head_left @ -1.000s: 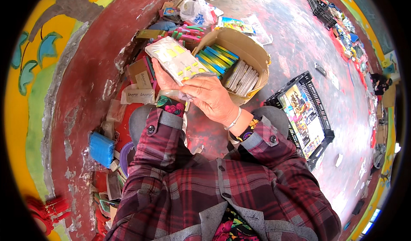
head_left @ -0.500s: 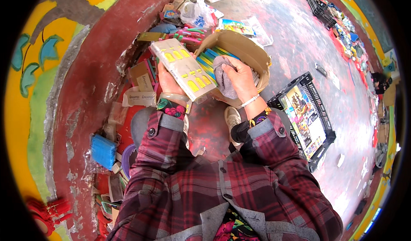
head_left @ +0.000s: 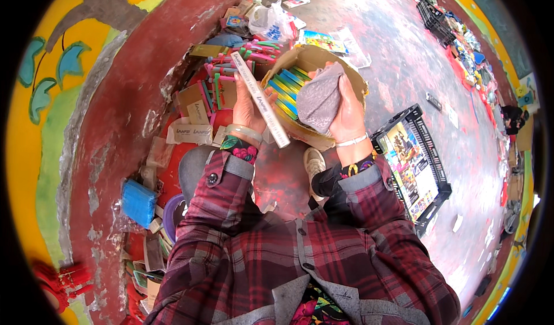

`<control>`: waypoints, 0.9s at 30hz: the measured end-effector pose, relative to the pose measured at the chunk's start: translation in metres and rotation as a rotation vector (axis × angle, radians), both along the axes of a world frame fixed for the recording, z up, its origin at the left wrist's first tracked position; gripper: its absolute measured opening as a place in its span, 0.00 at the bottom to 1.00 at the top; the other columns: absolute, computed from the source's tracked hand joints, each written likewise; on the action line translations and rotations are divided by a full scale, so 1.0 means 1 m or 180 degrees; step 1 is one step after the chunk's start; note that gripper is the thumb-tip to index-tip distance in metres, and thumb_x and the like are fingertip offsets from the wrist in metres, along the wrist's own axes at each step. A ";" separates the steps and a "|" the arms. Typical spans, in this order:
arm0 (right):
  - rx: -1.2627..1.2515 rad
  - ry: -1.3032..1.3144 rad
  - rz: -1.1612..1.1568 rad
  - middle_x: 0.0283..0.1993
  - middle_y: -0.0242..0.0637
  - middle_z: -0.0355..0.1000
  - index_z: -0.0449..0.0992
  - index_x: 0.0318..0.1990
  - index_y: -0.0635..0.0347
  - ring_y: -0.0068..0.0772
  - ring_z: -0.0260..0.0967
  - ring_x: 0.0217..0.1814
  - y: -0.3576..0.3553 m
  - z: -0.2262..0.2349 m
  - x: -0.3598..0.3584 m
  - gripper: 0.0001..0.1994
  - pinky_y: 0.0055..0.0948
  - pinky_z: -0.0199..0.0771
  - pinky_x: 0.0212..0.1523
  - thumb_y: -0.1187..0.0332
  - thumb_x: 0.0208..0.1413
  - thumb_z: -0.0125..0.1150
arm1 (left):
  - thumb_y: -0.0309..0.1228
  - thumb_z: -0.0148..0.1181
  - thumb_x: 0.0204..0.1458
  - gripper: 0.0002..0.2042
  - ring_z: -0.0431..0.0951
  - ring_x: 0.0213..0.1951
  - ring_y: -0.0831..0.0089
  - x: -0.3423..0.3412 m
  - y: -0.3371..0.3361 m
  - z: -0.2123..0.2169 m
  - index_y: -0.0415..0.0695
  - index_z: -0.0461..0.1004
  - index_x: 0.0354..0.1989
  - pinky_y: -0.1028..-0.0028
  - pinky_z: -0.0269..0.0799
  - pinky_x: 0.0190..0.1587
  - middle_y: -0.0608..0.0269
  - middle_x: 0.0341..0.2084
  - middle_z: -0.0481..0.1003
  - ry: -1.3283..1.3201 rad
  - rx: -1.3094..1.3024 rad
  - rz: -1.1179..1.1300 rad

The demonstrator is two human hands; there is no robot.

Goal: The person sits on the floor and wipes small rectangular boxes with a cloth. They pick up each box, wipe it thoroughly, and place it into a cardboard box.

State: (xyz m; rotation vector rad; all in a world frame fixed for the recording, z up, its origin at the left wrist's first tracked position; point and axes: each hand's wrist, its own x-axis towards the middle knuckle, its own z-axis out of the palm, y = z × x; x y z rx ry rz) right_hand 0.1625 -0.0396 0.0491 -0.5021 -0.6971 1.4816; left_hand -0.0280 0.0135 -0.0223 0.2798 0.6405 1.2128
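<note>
Left hand [head_left: 244, 111]: grip closed on flat box [head_left: 261, 101], narrow side up, beside palm. Right hand [head_left: 351, 114]: grip closed on grey cloth [head_left: 318, 100], over open carton [head_left: 326, 56], apart from box.

You are in what seems a storeroom or simple packing room: around you, an open carton [head_left: 354, 78], black plastic crates [head_left: 434, 154] and heaped small goods [head_left: 259, 52] stand on a worn, stained floor [head_left: 398, 65], beside a wall [head_left: 72, 60] painted with large leaves.
</note>
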 end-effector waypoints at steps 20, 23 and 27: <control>0.1424 -0.4358 -0.2391 0.52 0.43 0.66 0.76 0.44 0.56 0.43 0.64 0.55 0.003 0.004 -0.012 0.13 0.34 0.64 0.54 0.73 0.49 0.59 | 0.43 0.49 0.60 0.16 0.77 0.33 0.78 0.049 -0.054 0.001 0.43 0.71 0.44 0.77 0.73 0.37 0.66 0.33 0.77 0.0581 0.0645 -0.1423; 0.1023 -0.4006 -0.2640 0.47 0.38 0.70 0.75 0.46 0.60 0.32 0.68 0.50 0.011 -0.006 0.001 0.11 0.27 0.67 0.51 0.70 0.56 0.56 | 0.38 0.53 0.58 0.12 0.79 0.29 0.76 0.045 -0.048 0.013 0.42 0.72 0.42 0.77 0.75 0.32 0.64 0.31 0.78 0.0218 0.0305 -0.1632; -0.0410 -0.1587 -0.1767 0.41 0.29 0.73 0.73 0.48 0.65 0.19 0.69 0.42 0.025 -0.029 0.016 0.11 0.20 0.69 0.43 0.72 0.60 0.52 | 0.37 0.53 0.57 0.17 0.80 0.35 0.68 0.032 -0.038 0.027 0.40 0.67 0.51 0.71 0.77 0.38 0.58 0.38 0.77 -0.0210 0.0385 -0.1819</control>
